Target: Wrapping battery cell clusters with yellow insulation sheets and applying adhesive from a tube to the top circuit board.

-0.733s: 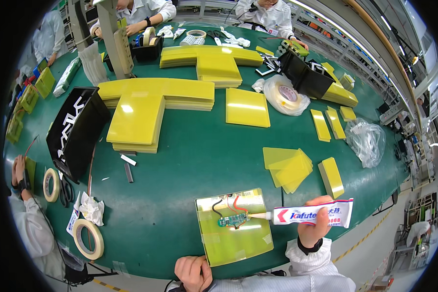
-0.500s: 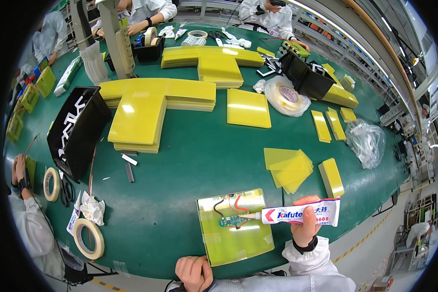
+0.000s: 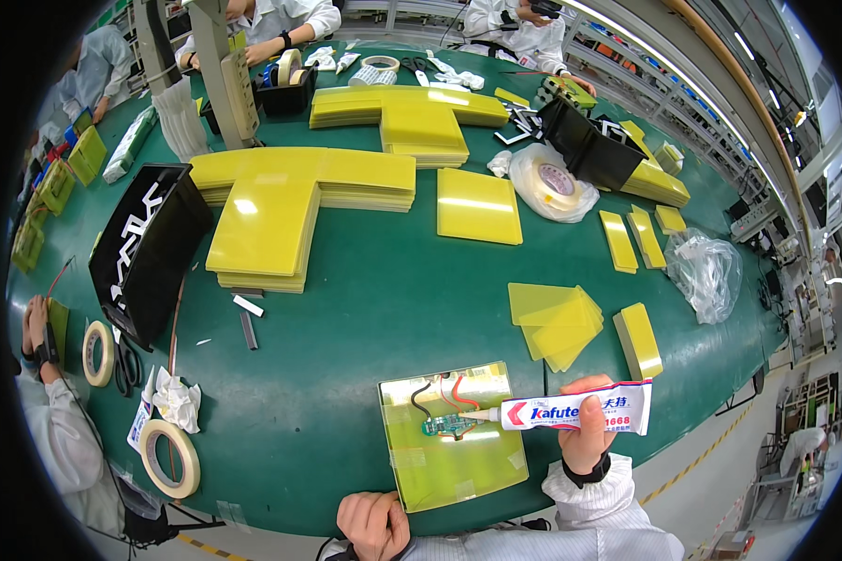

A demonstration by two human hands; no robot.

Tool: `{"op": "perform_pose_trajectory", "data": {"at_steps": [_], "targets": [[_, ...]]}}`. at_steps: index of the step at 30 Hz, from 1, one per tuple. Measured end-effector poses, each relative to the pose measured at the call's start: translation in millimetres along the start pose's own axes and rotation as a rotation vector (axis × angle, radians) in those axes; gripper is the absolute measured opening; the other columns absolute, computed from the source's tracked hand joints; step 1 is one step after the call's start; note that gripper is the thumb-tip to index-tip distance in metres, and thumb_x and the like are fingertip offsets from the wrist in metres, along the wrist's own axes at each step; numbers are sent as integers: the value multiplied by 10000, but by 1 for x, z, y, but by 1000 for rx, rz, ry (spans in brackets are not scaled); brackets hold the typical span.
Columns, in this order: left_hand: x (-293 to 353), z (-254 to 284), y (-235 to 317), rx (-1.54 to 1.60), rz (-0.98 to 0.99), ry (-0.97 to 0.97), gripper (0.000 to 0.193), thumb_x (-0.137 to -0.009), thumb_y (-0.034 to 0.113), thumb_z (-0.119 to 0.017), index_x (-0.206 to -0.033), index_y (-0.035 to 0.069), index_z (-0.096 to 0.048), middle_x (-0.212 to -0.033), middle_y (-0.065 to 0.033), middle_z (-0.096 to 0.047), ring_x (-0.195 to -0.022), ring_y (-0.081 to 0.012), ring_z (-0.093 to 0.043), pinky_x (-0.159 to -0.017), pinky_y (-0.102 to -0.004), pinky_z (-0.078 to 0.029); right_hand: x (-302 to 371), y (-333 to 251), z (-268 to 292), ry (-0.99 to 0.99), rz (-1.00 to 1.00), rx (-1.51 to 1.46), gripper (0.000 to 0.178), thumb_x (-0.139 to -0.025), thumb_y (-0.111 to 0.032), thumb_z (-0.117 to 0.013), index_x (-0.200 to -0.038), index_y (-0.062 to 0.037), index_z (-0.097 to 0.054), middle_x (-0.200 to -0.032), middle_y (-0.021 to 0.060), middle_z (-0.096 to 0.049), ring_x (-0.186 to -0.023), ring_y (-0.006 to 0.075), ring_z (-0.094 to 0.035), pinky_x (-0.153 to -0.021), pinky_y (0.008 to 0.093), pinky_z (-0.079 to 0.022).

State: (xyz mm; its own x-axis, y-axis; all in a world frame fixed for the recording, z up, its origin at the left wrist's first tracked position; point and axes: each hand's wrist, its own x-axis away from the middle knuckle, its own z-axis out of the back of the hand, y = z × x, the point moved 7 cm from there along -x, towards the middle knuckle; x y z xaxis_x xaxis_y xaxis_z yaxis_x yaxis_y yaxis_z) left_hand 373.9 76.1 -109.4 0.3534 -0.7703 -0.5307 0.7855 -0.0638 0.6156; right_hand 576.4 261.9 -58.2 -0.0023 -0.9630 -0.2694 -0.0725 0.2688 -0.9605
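A square pack (image 3: 458,472) faced with yellow sheet, which looks like a battery pack, lies at the table's near edge. On it sits a small green circuit board (image 3: 442,425), with black and red wires looping above. My right hand (image 3: 587,435) is closed around a white glue tube (image 3: 533,413) with red and blue print, held almost level. Its pale nozzle points left, with the tip at the board; whether it touches, I cannot tell. My left hand (image 3: 372,525) is closed, fingers curled against the pack's near left corner; its thumb is mostly hidden.
Thin yellow sheets (image 3: 557,327) and a yellow block (image 3: 637,341) lie beyond my right hand. Stacked yellow boards (image 3: 271,210) stand farther off. At left are a black bin (image 3: 150,252), masking tape (image 3: 192,458) and scissors (image 3: 127,369). Co-workers sit around the table.
The glue tube and its nozzle have shifted very slightly left over the circuit board. My left hand and the pack stay in place.
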Motion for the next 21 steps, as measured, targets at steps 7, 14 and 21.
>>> {"op": "perform_pose_trajectory", "data": {"at_steps": [7,14,21], "targets": [[-1,0,0,9,6,-1,79,-788,11,-590,-838,-50,-596,-728,-179,-576,-615,-350,-540,-571,-417,-422,0,0,1,2,-1,11,314,-865,-327,-605,-851,-14,-593,-679,30,-567,-534,70,-540,-491,181,-404],[-1,0,0,5,5,-4,76,-785,13,-591,-831,-46,-594,-715,-178,-567,-604,-349,-531,-563,-421,-414,-1,1,3,7,32,27,320,-868,-338,-604,-849,-19,-593,-665,26,-565,-518,70,-534,-478,182,-394],[-1,0,1,11,2,4,74,-787,16,-589,-825,-47,-595,-707,-182,-564,-601,-353,-531,-561,-423,-413,-1,0,3,7,27,25,313,-871,-329,-600,-847,-17,-590,-670,29,-563,-516,68,-529,-475,186,-394]]}}
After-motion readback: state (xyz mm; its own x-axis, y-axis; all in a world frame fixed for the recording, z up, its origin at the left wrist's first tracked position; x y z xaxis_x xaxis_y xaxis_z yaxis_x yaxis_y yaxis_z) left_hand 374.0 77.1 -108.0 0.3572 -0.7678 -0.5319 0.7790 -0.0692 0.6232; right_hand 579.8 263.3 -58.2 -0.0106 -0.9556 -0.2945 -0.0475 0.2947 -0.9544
